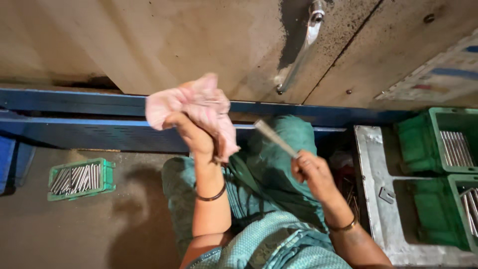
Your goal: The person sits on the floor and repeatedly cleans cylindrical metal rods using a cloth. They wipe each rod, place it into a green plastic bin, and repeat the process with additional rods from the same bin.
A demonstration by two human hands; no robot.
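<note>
My left hand [194, 132] is raised and closed around a crumpled pink cloth [191, 102], which hangs over my fingers. My right hand [309, 172] grips one end of a thin grey metal rod [273, 135] that points up and to the left, toward the cloth. The rod's tip and the cloth are a short gap apart. Both wrists wear a dark bangle. My knees, covered in green fabric [279, 164], lie below the hands.
A small green crate [79, 178] of metal rods sits on the floor at left. Two larger green crates [440, 139] [463, 209] with rods stand at right on a metal tray [371, 164]. A blue frame [74, 102] and a grey machine panel with a handle [303, 47] are ahead.
</note>
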